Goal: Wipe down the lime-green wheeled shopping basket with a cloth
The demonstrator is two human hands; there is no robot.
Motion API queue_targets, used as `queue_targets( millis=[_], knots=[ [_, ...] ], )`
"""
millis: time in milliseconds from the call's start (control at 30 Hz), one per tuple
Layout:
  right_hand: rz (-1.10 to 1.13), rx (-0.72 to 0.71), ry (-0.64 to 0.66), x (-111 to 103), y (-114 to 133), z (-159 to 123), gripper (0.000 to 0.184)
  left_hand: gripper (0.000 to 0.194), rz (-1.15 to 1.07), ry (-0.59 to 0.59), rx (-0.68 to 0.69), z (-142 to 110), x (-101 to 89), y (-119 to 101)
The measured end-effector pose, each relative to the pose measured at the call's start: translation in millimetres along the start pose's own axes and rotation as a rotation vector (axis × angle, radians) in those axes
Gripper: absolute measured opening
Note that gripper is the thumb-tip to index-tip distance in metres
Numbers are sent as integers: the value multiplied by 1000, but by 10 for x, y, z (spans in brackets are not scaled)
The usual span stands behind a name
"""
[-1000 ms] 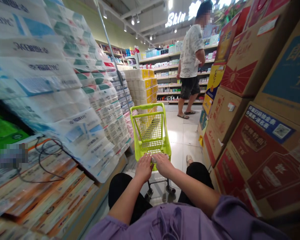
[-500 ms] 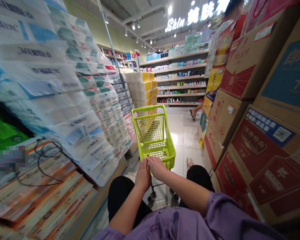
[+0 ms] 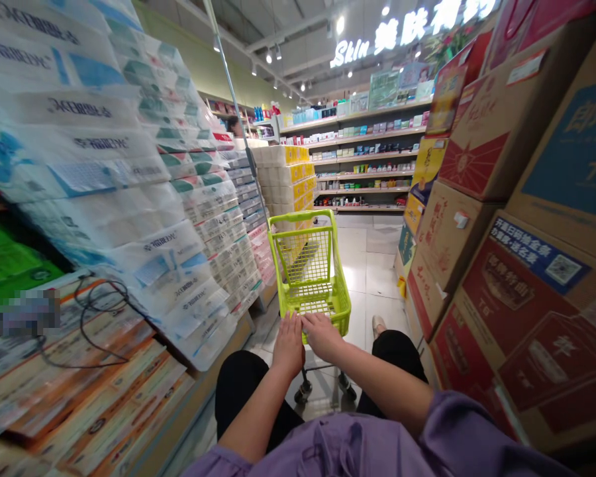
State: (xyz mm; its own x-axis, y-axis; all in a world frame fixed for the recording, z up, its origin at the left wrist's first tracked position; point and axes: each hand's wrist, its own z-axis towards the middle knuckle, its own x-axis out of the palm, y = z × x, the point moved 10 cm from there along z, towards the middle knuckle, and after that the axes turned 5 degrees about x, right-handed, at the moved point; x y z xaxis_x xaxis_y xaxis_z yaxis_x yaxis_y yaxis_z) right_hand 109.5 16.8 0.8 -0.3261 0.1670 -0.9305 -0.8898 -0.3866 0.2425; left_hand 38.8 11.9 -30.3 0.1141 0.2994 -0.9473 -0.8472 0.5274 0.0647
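Left hand (image 3: 289, 344), right hand (image 3: 322, 336) loosely curled, apparently gripping-close on green cart (image 3: 310, 286).

a lime-green, grid-patterned cart (image 3: 340, 298) contrasts with pale tiles (image 3: 380, 305), white packs (image 3: 169, 255) printed in blue, brown cartons (image 3: 506, 278) printed in red, a purple top (image 3: 322, 444) and black trousers (image 3: 402, 361)

The wearer has on a muted purple blouse (image 3: 328, 437) of soft, slightly creased cloth, its front gathered at the middle with thin ties (same purple, looped loosely) (image 3: 347, 457). A full, loose right sleeve (image 3: 461, 430) leaves the forearm bare. Black trousers (image 3: 243, 391) cover the knees, and a pale beige shoe (image 3: 378, 325) shows. Left hand (image 3: 289, 346) and right hand (image 3: 322, 336) are ungloved.
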Motion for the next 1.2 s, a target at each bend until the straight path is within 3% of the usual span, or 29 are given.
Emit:
queue_targets(
  millis=[100,167,300,400,533,633,767,867,933,1033,1133,1200],
  knots=[
    [20,-97,-1,-11,112,27,44,64,9,15,40,-14,-1,10],
    [-12,-169,55,-104,-60,-8,37,63,13,-3,45,-43,-20,70],
    [-107,-110,150,-338,-649,-56,19,62,2,-37,30,-78,-28,215],
    [-146,-50,146,-371,-724,-45,19,62,6,-31,36,-69,7,274],
    [-165,26,87,-245,-444,-35,19,65,100,-39,-16,-95,16,435],
    [-115,-10,74,-126,-124,-74,19,66,203,-32,-106,-165,-34,706],
    [14,-270,57,-53,363,-117,40,62,281,87,-282,-246,-132,1224],
    [43,-410,60,-64,492,-8,52,62,274,164,-418,-257,-245,1467],
    [37,-324,47,-138,324,213,52,60,243,111,-420,-186,-362,1382],
    [13,-77,31,-339,-164,583,52,53,169,-15,-317,-27,-477,983],
    [-4,69,-25,-661,-663,821,65,50,82,-3,-238,64,-391,653],
    [-16,135,-108,-934,-976,894,72,49,61,4,-243,59,-339,615]
  ],
)
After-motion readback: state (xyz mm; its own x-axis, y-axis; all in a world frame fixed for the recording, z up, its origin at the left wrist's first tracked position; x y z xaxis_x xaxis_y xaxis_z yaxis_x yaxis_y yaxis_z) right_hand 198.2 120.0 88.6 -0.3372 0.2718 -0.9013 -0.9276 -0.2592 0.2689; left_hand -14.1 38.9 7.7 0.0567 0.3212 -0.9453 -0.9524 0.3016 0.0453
